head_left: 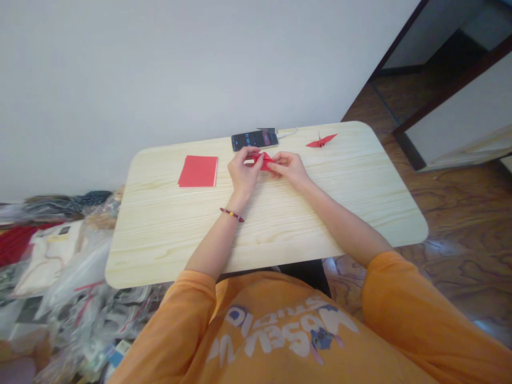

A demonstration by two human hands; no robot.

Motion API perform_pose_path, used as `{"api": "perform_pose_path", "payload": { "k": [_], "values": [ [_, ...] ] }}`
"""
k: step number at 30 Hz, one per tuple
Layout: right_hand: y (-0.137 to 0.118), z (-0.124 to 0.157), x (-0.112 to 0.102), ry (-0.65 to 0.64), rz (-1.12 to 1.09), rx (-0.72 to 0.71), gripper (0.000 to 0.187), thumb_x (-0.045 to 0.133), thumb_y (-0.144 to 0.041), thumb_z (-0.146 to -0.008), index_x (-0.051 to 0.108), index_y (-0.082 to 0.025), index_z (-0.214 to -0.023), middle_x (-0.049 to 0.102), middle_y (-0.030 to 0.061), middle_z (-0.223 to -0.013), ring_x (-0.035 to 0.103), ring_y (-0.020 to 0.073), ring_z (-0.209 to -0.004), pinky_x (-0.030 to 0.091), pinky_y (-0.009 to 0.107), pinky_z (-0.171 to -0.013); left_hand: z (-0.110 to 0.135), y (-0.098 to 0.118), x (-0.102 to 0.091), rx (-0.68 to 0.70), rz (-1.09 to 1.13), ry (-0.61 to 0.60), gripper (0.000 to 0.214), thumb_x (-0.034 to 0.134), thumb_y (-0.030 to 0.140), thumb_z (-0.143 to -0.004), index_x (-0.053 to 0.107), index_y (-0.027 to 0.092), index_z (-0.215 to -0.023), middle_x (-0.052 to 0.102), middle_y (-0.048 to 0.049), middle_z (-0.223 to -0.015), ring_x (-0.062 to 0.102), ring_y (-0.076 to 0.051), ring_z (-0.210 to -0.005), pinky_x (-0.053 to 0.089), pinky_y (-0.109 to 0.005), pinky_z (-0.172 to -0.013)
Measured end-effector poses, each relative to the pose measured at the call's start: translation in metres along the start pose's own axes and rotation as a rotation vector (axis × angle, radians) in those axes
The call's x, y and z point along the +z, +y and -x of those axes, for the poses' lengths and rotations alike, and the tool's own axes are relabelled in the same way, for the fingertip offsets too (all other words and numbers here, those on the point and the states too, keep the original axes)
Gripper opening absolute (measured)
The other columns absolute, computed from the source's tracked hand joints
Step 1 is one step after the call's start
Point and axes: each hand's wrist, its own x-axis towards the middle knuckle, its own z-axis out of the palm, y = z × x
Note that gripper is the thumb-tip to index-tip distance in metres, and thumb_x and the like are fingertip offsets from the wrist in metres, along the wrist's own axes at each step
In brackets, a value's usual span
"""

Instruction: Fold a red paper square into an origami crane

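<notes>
A piece of folded red origami paper [264, 161] is pinched between my left hand [242, 173] and my right hand [288, 168], partly hidden by the fingers. Both hands hover over the far middle of a light wooden table [264, 224]. A finished-looking red paper crane [321, 141] lies at the far right of the tabletop. To the left of my left hand rests a stack of red origami sheets [198, 171]. Just beyond my hands lies a black smartphone [254, 140] with its screen lit.
A white cable [288, 132] runs from the phone along the far table edge. A white wall stands behind the table. Plastic bags and clutter [60, 277] pile on the floor at left. Wooden flooring [452, 229] and a doorway lie to the right.
</notes>
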Motion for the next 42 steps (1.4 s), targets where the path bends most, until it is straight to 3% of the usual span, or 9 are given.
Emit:
{"api": "perform_pose_path", "payload": {
  "k": [5,9,13,17,23,31,38,42],
  "values": [
    [0.007,-0.008,-0.006,0.142,0.048,-0.06,0.031,0.078,-0.04,-0.063,0.056,-0.019,-0.069,0.059,-0.0036,-0.053,0.052,0.0089,-0.045,0.042,0.021,-0.044,-0.001,0.0,0.001,-0.02,0.049,-0.012,0.013,0.069,0.022,-0.076,0.065,0.02,-0.088,0.068,-0.0007,-0.077,0.064,-0.011,-0.072,0.049,-0.02,-0.062],
    [0.007,-0.008,-0.005,0.259,0.161,-0.213,0.024,0.073,-0.036,-0.067,0.057,-0.019,-0.069,0.059,-0.0023,-0.06,0.054,0.0097,-0.054,0.045,0.022,-0.052,0.001,0.003,0.005,-0.103,0.094,-0.021,0.016,0.07,0.019,-0.074,0.064,0.021,-0.088,0.067,-0.0004,-0.076,0.063,-0.011,-0.07,0.049,-0.021,-0.062],
    [0.005,-0.004,0.0,0.261,0.256,-0.3,0.02,0.07,-0.035,-0.069,0.059,-0.018,-0.07,0.06,-0.0014,-0.065,0.056,0.0112,-0.062,0.047,0.025,-0.061,0.004,0.005,0.01,-0.164,0.166,-0.013,0.017,0.072,0.021,-0.073,0.063,0.02,-0.088,0.066,-0.0002,-0.073,0.061,-0.011,-0.067,0.049,-0.022,-0.062],
    [0.005,-0.001,0.0,0.288,0.3,-0.313,0.018,0.068,-0.035,-0.07,0.061,-0.019,-0.076,0.061,-0.001,-0.068,0.056,0.0129,-0.065,0.045,0.025,-0.06,0.005,0.003,0.012,-0.194,0.23,-0.032,0.021,0.074,0.027,-0.072,0.064,0.021,-0.09,0.064,0.0008,-0.071,0.061,-0.011,-0.067,0.05,-0.022,-0.065],
    [0.001,0.003,-0.003,0.342,0.333,-0.374,0.011,0.064,-0.029,-0.073,0.063,-0.019,-0.077,0.062,0.0028,-0.081,0.056,0.0156,-0.074,0.046,0.027,-0.063,0.003,-0.001,0.011,-0.304,0.372,-0.175,0.033,0.078,0.029,-0.067,0.068,0.022,-0.097,0.06,0.0035,-0.064,0.06,-0.011,-0.063,0.05,-0.025,-0.068],
    [-0.001,0.002,-0.005,0.299,0.404,-0.356,0.009,0.063,-0.026,-0.071,0.065,-0.02,-0.078,0.062,0.0027,-0.08,0.055,0.0162,-0.075,0.043,0.027,-0.063,0.001,0.001,0.01,-0.425,0.412,-0.243,0.035,0.079,0.025,-0.062,0.071,0.021,-0.096,0.062,0.0037,-0.065,0.058,-0.01,-0.061,0.049,-0.025,-0.068],
    [0.0,0.002,-0.006,0.308,0.388,-0.337,0.011,0.061,-0.023,-0.07,0.068,-0.019,-0.078,0.067,0.0016,-0.077,0.057,0.0159,-0.071,0.043,0.027,-0.063,0.0,-0.004,0.01,-0.444,0.468,-0.287,0.033,0.078,0.02,-0.061,0.069,0.018,-0.092,0.069,-0.001,-0.083,0.063,-0.011,-0.068,0.051,-0.028,-0.072],
    [0.001,0.001,-0.007,0.309,0.37,-0.35,0.01,0.061,-0.024,-0.071,0.068,-0.019,-0.077,0.068,0.0017,-0.078,0.057,0.0159,-0.071,0.044,0.027,-0.064,0.0,-0.006,0.01,-0.473,0.529,-0.324,0.033,0.076,0.018,-0.06,0.069,0.018,-0.092,0.07,-0.0018,-0.082,0.064,-0.012,-0.069,0.051,-0.026,-0.068]
  ]
}}
